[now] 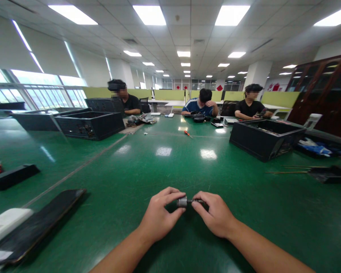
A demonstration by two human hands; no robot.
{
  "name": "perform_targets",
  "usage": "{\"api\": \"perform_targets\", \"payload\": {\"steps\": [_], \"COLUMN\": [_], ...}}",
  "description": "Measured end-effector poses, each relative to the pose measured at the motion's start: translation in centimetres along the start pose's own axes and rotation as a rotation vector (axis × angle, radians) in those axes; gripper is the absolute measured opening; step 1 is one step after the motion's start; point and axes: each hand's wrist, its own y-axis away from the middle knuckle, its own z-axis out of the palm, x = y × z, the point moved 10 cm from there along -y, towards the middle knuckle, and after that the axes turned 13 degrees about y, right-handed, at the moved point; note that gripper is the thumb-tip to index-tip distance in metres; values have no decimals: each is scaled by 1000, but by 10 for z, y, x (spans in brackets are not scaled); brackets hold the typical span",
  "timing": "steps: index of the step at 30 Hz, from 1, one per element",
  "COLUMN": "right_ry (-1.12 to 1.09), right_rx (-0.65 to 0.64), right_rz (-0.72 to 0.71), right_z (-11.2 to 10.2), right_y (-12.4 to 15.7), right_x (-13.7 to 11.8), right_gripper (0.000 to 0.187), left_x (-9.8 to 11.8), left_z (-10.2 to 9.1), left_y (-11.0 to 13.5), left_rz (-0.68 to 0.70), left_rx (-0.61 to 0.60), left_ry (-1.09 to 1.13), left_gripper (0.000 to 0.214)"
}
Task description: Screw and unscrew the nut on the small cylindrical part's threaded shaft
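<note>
My two hands meet low over the green table point(165, 167), near its front edge. My left hand point(159, 216) pinches a small silver cylinder point(182, 201) between thumb and fingertips. My right hand point(214, 214) is closed round a thin dark shaft point(195, 201) that sticks out of the cylinder's right end. The two parts look joined into one small tool or motor-like piece. My fingers hide most of the dark part.
A black flat panel point(39, 223) and a white slab point(5, 223) lie at the left front. Black open cases stand at the left back point(91, 125) and right point(265, 138). A red-handled screwdriver point(188, 134) lies mid-table. Three people sit at the far end.
</note>
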Motion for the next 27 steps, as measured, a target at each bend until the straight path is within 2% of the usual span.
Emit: {"api": "perform_targets", "payload": {"steps": [17, 27], "right_ry": [-69, -60], "right_rx": [63, 72], "right_rz": [23, 31], "right_z": [-10, -13], "right_y": [-1, 0], "right_x": [8, 9], "right_gripper": [13, 14], "left_x": [4, 3], "left_z": [1, -1], "left_y": [-1, -1], "left_rz": [30, 24], "left_rx": [-39, -20], "left_ry": [-8, -17], "left_gripper": [28, 28]}}
